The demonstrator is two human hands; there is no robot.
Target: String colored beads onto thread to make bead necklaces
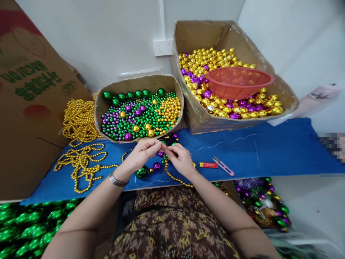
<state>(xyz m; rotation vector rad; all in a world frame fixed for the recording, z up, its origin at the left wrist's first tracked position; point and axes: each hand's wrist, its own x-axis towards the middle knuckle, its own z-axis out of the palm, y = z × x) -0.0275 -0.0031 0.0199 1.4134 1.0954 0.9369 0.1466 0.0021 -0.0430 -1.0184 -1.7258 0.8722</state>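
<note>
My left hand (142, 154) and my right hand (180, 158) meet over the blue cloth (269, 151), fingertips pinched together around a bead strand (159, 166) of green, purple and gold beads. The strand trails under both hands toward the table's front edge. A thin thread (223, 142) runs from my right hand off to the right across the cloth. Just behind my hands stands a small cardboard box (97, 108) filled with green, purple and gold beads. A metal watch sits on my left wrist.
A larger cardboard box (199, 118) of gold and purple balls holds a red plastic basket (238, 82). Gold bead strings (81, 158) lie at the left. A red lighter (208, 165) and pink snips (223, 166) lie right of my hands. Green bead piles (24, 226) sit below left.
</note>
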